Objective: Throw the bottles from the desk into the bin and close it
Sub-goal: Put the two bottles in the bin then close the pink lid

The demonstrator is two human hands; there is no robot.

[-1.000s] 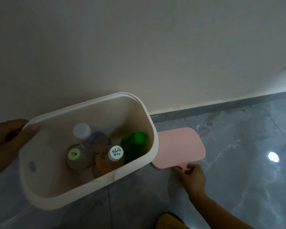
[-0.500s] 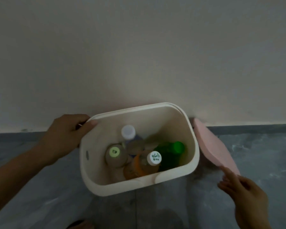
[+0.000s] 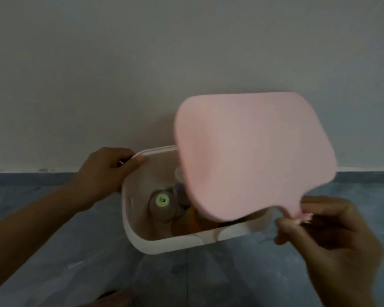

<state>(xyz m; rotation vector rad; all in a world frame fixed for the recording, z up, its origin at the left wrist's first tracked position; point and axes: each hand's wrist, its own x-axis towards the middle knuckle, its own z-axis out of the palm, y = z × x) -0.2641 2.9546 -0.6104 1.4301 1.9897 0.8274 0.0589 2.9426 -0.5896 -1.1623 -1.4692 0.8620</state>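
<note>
A cream plastic bin [image 3: 164, 243] stands on the grey floor by the wall, with several bottles inside. One bottle with a pale green cap [image 3: 162, 200] shows at the left; an orange one [image 3: 192, 220] peeks out beside it. My left hand [image 3: 106, 173] grips the bin's far left rim. My right hand [image 3: 333, 238] pinches the tab of the pink lid [image 3: 253, 156], which hangs tilted over the bin's right half and hides the other bottles.
A plain pale wall [image 3: 120, 74] rises right behind the bin, meeting the grey marbled floor [image 3: 53, 262] at a dark skirting strip. A foot [image 3: 111, 300] shows at the bottom edge.
My right hand has picked the pink lid up off the floor at the bin's right and swung it up over the bin. The left hand stays on the rim.
</note>
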